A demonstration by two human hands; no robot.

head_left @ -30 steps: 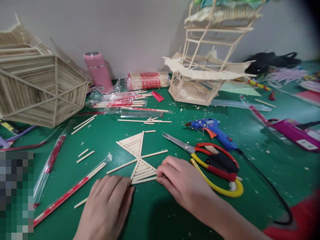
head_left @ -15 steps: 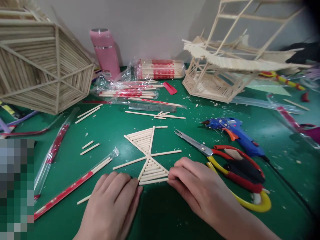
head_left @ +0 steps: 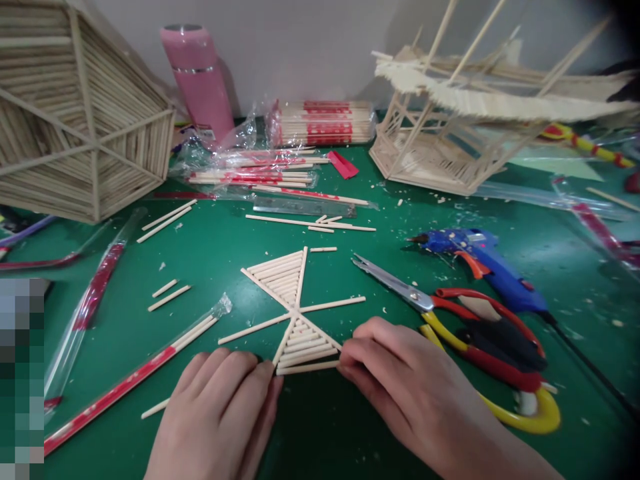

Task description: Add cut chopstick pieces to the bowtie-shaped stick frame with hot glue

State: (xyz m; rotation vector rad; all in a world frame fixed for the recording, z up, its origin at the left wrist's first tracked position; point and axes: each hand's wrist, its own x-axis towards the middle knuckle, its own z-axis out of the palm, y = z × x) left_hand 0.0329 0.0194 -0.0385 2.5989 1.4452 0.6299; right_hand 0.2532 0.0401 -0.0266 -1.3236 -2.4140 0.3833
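Observation:
A flat frame of wooden sticks (head_left: 293, 311) lies on the green table, its spokes crossing at the centre. Two opposite wedges are filled with rows of shorter sticks. Along the near edge of the lower wedge is a loose-looking wooden stick (head_left: 307, 367). My right hand (head_left: 400, 380) pinches that stick's right end, close to the spoke tip. At the left corner, my left hand (head_left: 220, 407) has its fingers closed by the spoke end and the stick's left end; its fingertips are partly hidden.
Scissors (head_left: 425, 303) and a blue glue gun (head_left: 480, 267) lie at right. Behind stand a pink bottle (head_left: 203, 87), stick packs (head_left: 325, 127), a stick-built pavilion model (head_left: 440, 153) and a large stick panel (head_left: 95, 143). A wrapped chopstick pair (head_left: 140, 373) lies left.
The view has shifted slightly, so the background sits higher and wider. Both hands keep their places at the lower wedge, with the near stick still between them.

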